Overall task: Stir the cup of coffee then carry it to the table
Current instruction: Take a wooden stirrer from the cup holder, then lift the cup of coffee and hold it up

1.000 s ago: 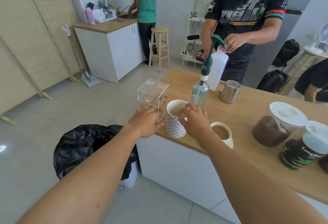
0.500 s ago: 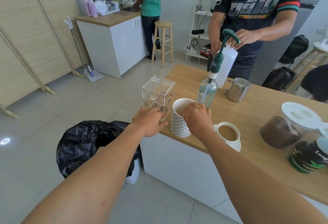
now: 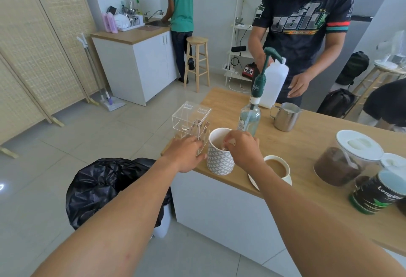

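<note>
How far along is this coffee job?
Done: the coffee cup stands filled on its saucer on the counter. In hand: the right hand pinches something small, probably a spoon, at the patterned holder; the left hand rests beside the holder. Left: stirring and carrying; the cup looks untouched.

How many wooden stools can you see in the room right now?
2: one round-topped wooden stool beside the person in the green shirt at the sink, another wooden stool at the far right edge. Others may be hidden.
</note>
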Tool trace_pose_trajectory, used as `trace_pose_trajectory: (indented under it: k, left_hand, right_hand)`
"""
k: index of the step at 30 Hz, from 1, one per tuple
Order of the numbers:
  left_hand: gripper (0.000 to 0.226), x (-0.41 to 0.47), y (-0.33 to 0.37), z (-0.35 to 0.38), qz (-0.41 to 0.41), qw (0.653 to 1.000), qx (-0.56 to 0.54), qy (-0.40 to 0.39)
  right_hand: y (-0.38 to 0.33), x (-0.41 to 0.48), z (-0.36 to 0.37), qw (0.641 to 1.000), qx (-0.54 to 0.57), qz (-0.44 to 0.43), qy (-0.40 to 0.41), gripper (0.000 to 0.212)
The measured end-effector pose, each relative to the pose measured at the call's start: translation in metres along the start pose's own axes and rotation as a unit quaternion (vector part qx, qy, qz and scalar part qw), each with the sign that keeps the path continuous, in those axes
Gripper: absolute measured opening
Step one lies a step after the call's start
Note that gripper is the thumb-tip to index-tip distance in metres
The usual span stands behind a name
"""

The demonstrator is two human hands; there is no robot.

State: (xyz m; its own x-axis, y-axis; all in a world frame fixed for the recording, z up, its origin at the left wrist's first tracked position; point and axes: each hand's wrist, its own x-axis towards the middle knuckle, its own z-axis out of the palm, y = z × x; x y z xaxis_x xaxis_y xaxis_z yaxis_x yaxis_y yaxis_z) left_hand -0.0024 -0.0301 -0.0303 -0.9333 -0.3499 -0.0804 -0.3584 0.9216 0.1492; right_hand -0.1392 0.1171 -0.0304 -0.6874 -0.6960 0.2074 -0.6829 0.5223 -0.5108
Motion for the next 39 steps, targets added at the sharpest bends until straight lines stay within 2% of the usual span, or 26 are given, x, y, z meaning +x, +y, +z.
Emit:
trace_pose_trajectory:
  k: [8,13,17,24,30,39]
  left_hand:
    - [0.044,-0.002,0.019,-0.022,0.001,1.0,-0.006,0.016]
    - [0.046,-0.006,0.048,-0.034,0.016,0.999,0.002,0.029]
    - [0.047,-0.009,0.069,-0.044,0.029,0.999,0.013,0.034]
    - [0.043,-0.011,0.119,-0.048,0.073,0.996,0.002,0.051]
    - [0.045,-0.012,0.159,-0.031,0.091,0.995,-0.043,0.028]
    - [0.052,-0.006,0.167,0.027,0.087,0.994,-0.059,-0.023]
  right_hand:
    - [-0.002,0.002,-0.047,0.985,0.158,0.062,0.043,0.002]
    - [0.009,-0.003,-0.087,0.955,0.244,0.118,0.118,0.012]
    - [0.025,-0.014,-0.12,0.936,0.286,0.143,0.149,0.006]
    - [0.064,-0.055,-0.173,0.941,0.218,0.177,0.192,0.014]
    - [0.102,-0.092,-0.193,0.935,0.184,0.226,0.202,0.021]
    - [0.154,-0.1,-0.171,0.936,0.189,0.237,0.18,0.016]
